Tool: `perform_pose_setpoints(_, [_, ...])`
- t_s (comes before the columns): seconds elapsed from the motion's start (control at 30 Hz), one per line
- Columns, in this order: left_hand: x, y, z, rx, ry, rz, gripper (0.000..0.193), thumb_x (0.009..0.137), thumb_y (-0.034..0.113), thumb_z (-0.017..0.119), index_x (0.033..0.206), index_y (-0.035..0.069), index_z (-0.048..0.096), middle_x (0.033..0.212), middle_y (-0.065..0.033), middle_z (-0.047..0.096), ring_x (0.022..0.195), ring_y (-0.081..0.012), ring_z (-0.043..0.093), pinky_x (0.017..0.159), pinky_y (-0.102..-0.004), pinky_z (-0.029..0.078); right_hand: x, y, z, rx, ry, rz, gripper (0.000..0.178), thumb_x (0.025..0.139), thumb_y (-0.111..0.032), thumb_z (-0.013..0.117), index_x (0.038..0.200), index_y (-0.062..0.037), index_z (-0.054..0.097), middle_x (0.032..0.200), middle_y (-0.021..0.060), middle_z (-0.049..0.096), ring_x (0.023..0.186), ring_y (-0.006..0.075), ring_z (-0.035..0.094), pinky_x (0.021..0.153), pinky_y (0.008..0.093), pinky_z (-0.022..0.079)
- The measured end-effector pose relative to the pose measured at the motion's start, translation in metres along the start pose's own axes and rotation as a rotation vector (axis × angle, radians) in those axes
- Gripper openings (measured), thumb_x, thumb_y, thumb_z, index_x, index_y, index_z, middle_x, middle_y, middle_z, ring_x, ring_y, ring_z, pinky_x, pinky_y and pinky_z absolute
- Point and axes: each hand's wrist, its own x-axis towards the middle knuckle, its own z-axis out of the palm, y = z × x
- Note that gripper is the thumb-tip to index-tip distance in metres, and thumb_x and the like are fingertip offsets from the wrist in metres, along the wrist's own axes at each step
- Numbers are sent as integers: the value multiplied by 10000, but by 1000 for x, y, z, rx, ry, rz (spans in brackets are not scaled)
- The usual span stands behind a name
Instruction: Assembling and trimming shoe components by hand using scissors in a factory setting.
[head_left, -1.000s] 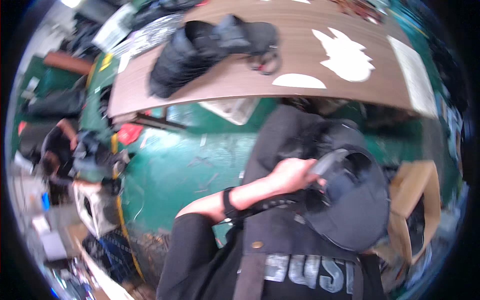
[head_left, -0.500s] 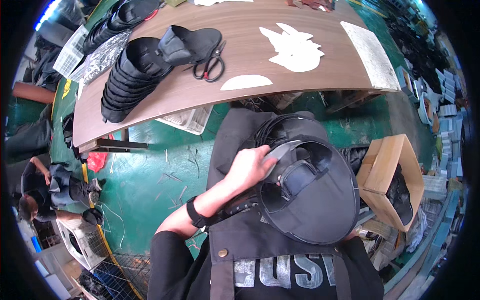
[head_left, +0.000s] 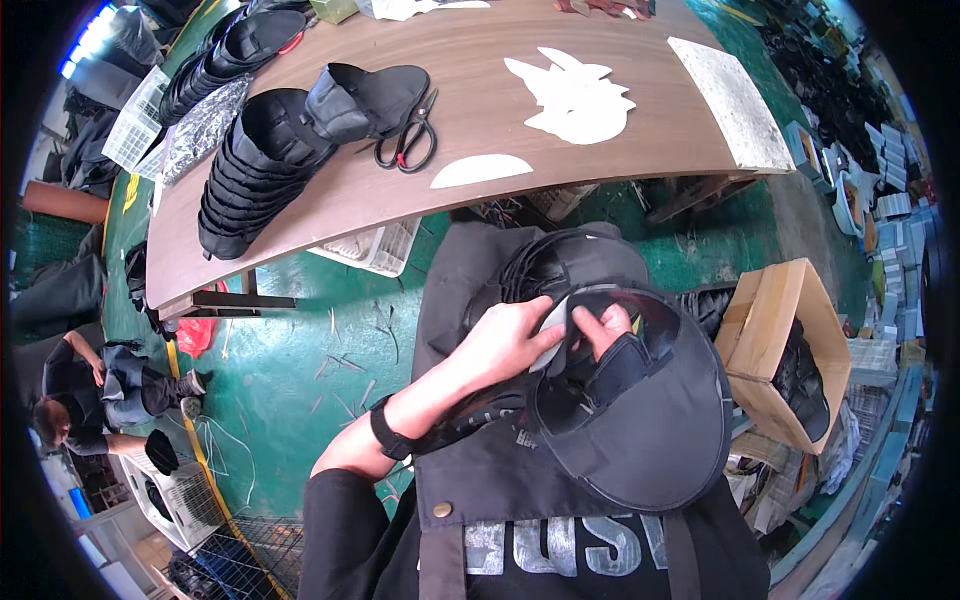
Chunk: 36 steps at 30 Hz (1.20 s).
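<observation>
On my lap lies a black visor-like cap (head_left: 640,435), with a wide rounded brim and a curved band round an opening. My left hand (head_left: 500,345) has its fingers closed on a pale grey piece (head_left: 552,325) at the far left edge of the opening. The fingers of my right hand (head_left: 605,330) show inside the opening, bent against dark material next to that grey piece. The rest of the right hand is hidden by the cap. Behind the cap, another dark rounded piece (head_left: 590,262) with thin black cords rests on my apron (head_left: 465,270).
A brown table (head_left: 465,110) ahead holds stacked black cap pieces (head_left: 255,170), scissors (head_left: 418,140) and white cut-out shapes (head_left: 575,100). An open cardboard box (head_left: 750,350) with black items stands at my right. A person (head_left: 85,385) sits at the far left. Scraps litter the green floor.
The fingers of my right hand have come into view inside the opening. My left hand keeps the grey piece, which now shows less. The cap has shifted slightly right and down.
</observation>
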Motion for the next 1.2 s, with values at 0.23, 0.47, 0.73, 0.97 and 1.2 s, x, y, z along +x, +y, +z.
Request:
perform_pose_setpoints(0.23, [1,10,-5,-486,-201,-286,270,919,243,605,827,-9,571,578,-30,460,535,-73,432,497,-308,378,-3,-13,-6,221,-71,-51,187,863,-173,688,1016,-88,622,855,-13,650,616,77,548,491,229,399])
perform_pose_setpoints(0.47, [5,17,-3,-363,-242,-177,324,923,311,597,887,-11,587,642,-122,565,599,-201,570,598,-353,467,-1,-23,7,258,126,-96,249,831,-32,689,1065,-37,602,991,50,644,828,155,623,718,286,513])
perform_pose_setpoints(0.73, [13,10,11,-301,-159,-128,299,922,207,610,1107,-22,560,824,-45,653,747,-88,587,672,-272,483,5,-29,-2,263,106,-66,281,822,-19,690,1088,-35,597,1019,69,653,906,180,636,780,313,526])
perform_pose_setpoints(0.97, [12,-7,6,-756,-331,-117,225,987,187,485,1062,9,600,868,15,615,675,-72,553,637,-241,479,0,-43,1,310,58,-11,300,820,-67,719,1090,-40,591,987,52,647,895,170,635,744,311,530])
perform_pose_setpoints(1.2, [16,4,-28,93,85,379,357,865,105,562,1216,38,571,927,-68,624,864,-228,607,765,-347,501,4,-38,-7,234,194,-42,296,820,-100,727,1085,-59,602,943,15,651,780,101,625,566,206,460])
